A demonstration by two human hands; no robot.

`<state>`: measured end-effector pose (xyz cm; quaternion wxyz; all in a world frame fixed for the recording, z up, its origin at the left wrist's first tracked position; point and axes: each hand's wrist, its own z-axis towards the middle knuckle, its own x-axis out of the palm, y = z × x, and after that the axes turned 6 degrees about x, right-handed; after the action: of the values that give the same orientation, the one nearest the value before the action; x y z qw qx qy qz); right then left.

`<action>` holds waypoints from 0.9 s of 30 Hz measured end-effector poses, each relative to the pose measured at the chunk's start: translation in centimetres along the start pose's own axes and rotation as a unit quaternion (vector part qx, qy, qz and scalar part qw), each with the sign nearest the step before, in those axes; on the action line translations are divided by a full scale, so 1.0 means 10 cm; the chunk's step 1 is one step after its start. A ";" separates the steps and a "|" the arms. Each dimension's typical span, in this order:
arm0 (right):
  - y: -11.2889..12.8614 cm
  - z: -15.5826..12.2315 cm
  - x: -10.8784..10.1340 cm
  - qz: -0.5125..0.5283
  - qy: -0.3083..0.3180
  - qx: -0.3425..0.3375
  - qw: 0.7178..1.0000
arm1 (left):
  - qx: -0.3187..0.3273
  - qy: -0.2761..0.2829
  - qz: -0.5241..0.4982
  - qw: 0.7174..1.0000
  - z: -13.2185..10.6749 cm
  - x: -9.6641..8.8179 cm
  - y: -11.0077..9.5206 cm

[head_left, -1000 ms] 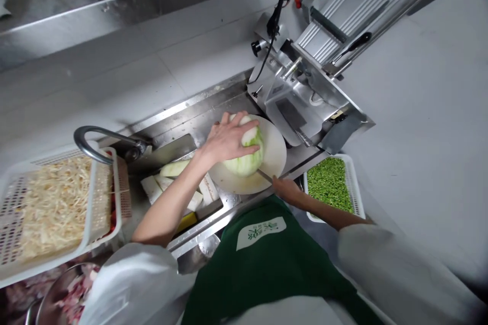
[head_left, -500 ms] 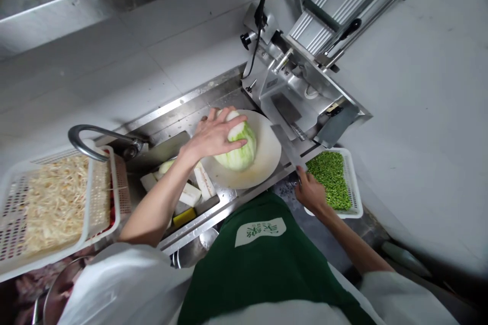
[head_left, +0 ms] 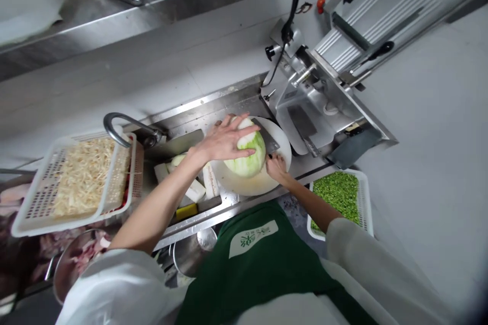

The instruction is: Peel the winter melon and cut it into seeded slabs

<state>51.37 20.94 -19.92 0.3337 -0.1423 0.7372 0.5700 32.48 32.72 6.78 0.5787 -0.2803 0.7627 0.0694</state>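
Melon (head_left: 247, 165) sits on round board (head_left: 247, 188), pale end up, long axis approx. upright; L hand (head_left: 224, 141), fingers apart, on top. R hand (head_left: 276, 166) clamped on knife (head_left: 267, 135), blade pointing fwd-left alongside.

cool light with soft shadows

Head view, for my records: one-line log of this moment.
left hand: on pale-green melon; right hand: gripping knife beside melon; melon: on round board
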 end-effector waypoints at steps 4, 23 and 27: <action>0.37 0.39 -0.44 0.092 -0.012 -0.035 0.995 | -0.049 -0.001 -0.024 0.998 -0.07 0.03 -0.02; 1.75 0.80 -1.00 0.128 0.236 -0.292 0.918 | -0.182 -0.403 -0.108 0.890 -1.40 1.00 0.25; 1.75 0.76 -1.03 0.122 0.219 -0.276 0.928 | -0.344 -0.481 -0.194 0.783 -1.78 1.69 0.22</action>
<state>51.13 31.70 -1.13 0.0390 -0.2592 0.6170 0.7420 13.39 21.06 -3.57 0.7371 -0.5327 0.2404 0.3392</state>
